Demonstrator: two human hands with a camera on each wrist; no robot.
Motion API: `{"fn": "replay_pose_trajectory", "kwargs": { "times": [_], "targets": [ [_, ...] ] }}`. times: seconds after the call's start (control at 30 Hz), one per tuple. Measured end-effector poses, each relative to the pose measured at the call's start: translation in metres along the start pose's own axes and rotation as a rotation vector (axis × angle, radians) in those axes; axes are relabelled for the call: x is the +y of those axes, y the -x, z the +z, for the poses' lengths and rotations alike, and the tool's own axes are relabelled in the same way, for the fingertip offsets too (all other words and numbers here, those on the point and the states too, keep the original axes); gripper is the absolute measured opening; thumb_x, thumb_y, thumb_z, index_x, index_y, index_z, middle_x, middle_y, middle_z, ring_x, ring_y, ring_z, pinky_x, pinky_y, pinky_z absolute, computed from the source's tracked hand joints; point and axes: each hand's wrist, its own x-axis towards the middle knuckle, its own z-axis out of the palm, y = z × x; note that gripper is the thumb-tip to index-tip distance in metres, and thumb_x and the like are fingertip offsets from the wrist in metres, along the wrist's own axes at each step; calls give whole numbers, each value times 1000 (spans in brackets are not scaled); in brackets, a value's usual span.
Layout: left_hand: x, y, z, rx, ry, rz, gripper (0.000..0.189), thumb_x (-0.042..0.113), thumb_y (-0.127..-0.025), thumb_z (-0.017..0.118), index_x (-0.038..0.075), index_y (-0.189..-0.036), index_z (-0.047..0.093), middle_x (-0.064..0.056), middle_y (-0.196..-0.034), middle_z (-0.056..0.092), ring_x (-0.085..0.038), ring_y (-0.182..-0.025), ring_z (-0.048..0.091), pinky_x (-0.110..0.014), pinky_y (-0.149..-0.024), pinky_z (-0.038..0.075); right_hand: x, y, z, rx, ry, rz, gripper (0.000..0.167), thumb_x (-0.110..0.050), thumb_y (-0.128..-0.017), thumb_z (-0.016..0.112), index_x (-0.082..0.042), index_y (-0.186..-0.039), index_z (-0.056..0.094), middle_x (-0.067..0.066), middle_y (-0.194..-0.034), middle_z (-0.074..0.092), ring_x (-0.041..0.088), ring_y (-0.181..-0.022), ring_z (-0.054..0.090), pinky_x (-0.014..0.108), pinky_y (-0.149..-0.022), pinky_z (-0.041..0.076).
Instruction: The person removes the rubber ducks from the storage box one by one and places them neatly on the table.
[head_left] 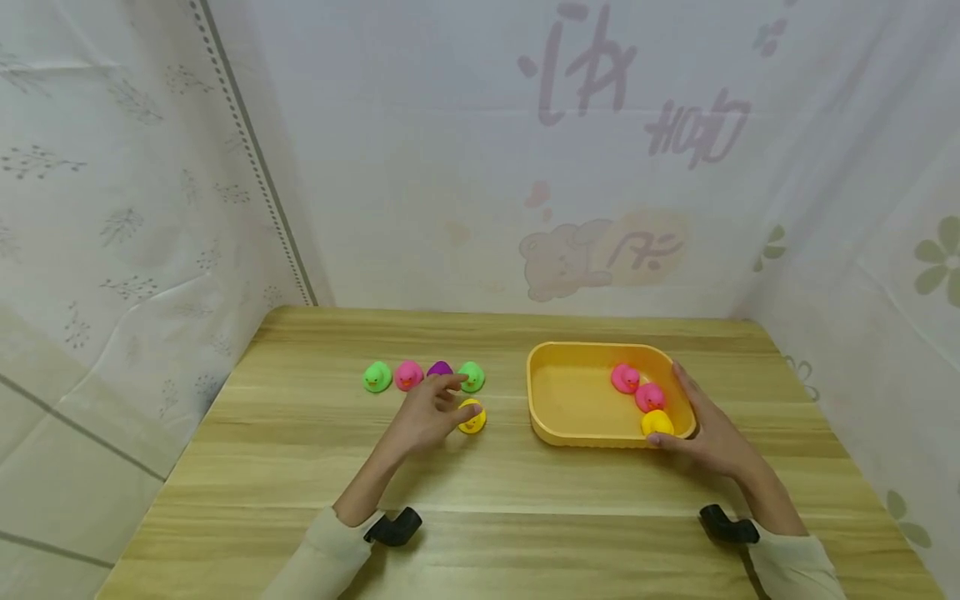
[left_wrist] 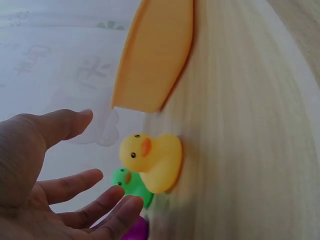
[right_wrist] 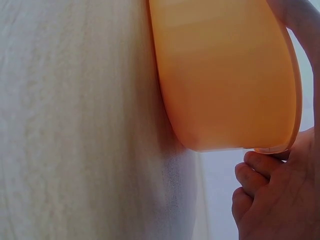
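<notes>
My left hand (head_left: pixel 429 414) hovers with thumb and fingers spread around nothing, close beside a yellow rubber duck (left_wrist: pixel 162 162). In the left wrist view the duck sits beyond the fingertips on the wooden table. Behind it stands a green duck (head_left: pixel 472 377), next to a purple duck (head_left: pixel 439 368) partly covered by the hand. My right hand (head_left: pixel 716 440) grips the right end of a yellow plastic basin (head_left: pixel 585 440), thumb over the near rim and fingers along the outer side. Inside, at that end, lie two pink ducks (head_left: pixel 626 379) and a yellow duck (head_left: pixel 657 423).
Farther left in the same row are a pink duck (head_left: pixel 408 376) and another green duck (head_left: pixel 377 377). The wooden table (head_left: pixel 540 550) ends at a printed cloth backdrop (head_left: pixel 420 167), which also rises along both sides.
</notes>
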Motion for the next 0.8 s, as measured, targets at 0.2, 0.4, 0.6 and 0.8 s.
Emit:
{"fn": "replay_pose_trajectory", "kwargs": {
  "times": [0.2,0.4,0.6,0.8],
  "targets": [
    [11,-2,-1,-11,48,-2,63,35,-90,80,11,-144,59,-11,-137,65,-35,-120,65,-52,-100,54,-1,0,0,-1,-1,-3,122,-32,-84,86,-21,-166,-3,20,-173,4,56,-153,12,79,-115,14],
    [20,-7,4,-20,98,7,63,37,-89,80,17,-145,58,-14,-136,63,-33,-115,66,-48,-98,56,-1,0,1,-2,3,5,122,-34,-84,85,-21,-166,-3,19,-173,4,55,-154,12,78,-115,15],
    [30,-12,8,-12,93,14,65,40,-88,81,21,-145,57,-8,-137,64,-34,-118,63,-47,-97,56,-3,1,0,3,7,1,122,-34,-83,85,-20,-166,-3,20,-173,5,56,-154,12,79,-115,15],
    [42,-17,13,-20,106,38,66,39,-88,81,21,-146,57,-6,-138,63,-37,-126,60,-50,-100,54,-3,1,-1,3,5,-7,121,-33,-83,85,-18,-166,-2,20,-173,4,56,-154,12,79,-115,15]
  ]
}}
